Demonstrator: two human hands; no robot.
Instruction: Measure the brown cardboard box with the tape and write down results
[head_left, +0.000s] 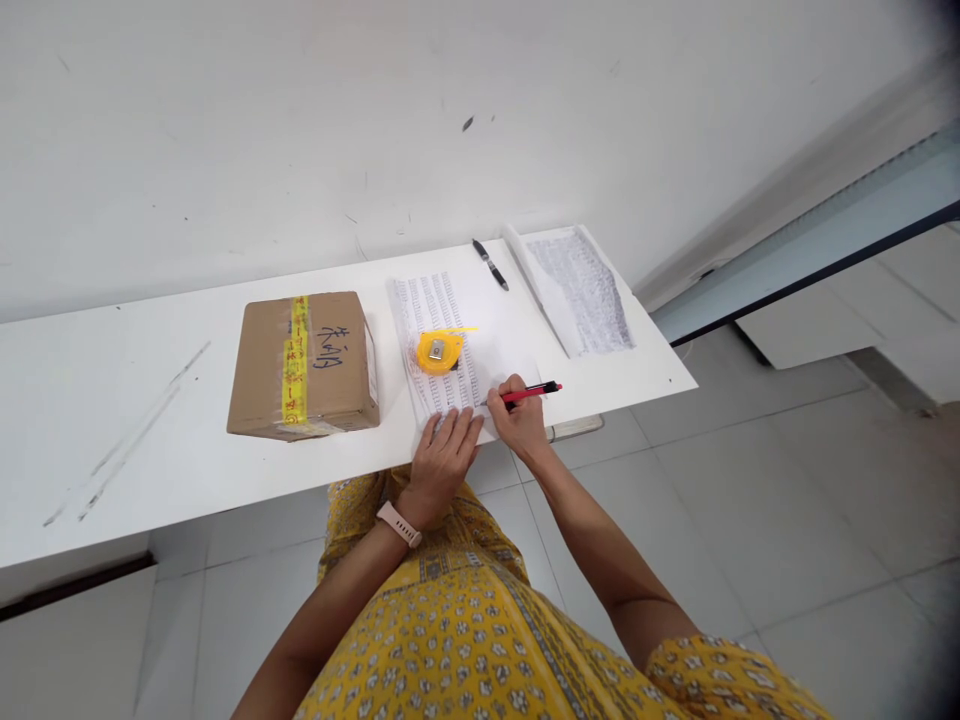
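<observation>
My right hand grips a red pen with its tip on a printed sheet of paper near the table's front edge. My left hand lies flat, fingers stretched out, on the lower edge of that sheet. A yellow tape measure rests on the sheet just beyond my hands, with a short length of tape pulled out. A brown cardboard box with a yellow tape stripe and handwritten marks sits to the left of the paper.
A black pen lies at the back of the white table. A second printed sheet lies at the table's right end. A white wall rises behind. Tiled floor shows to the right and below.
</observation>
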